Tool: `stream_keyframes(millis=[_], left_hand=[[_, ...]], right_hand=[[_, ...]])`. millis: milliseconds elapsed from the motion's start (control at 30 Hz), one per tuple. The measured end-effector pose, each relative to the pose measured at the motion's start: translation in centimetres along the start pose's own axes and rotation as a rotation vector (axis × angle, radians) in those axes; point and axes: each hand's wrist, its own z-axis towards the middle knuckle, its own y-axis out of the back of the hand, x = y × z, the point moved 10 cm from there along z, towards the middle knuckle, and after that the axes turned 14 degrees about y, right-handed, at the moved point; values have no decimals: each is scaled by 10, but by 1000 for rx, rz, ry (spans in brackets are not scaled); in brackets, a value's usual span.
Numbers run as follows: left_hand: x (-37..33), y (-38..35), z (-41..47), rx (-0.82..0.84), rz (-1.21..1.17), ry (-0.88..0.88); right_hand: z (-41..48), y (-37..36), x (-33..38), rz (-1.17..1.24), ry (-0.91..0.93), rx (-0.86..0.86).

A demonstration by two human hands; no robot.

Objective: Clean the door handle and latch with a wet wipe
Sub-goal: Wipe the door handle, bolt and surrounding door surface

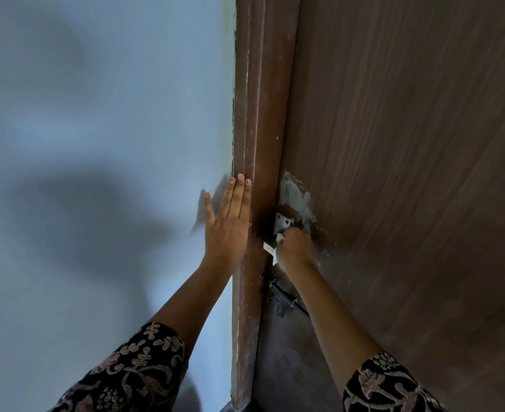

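The brown wood-grain door [409, 144] stands right of both hands, the pale blue wall [96, 114] to their left. The left hand [229, 224] lies flat with straight fingers across the wall and the brown wooden frame [263, 114]. The right hand [296, 248] grips a crumpled white wet wipe [278, 239] against the silver metal latch plate [284, 223]. A dark sliding bolt [284, 298] sits beneath its wrist.

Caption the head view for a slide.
Right hand holds a wet wipe against the door latch; left hand rests flat on the wall.

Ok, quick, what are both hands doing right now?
Left hand: open, flat where the wall meets the door frame.
Right hand: gripping the wet wipe at the latch.
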Motion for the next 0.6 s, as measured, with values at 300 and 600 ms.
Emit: stream_keyframes(millis=[300, 600], left_hand=[[-1, -1, 0, 2, -38, 10], [-3, 0, 0, 2, -56, 17]], right_hand=[[-5, -15, 9, -79, 134, 155], [-16, -6, -4, -178, 226, 288]])
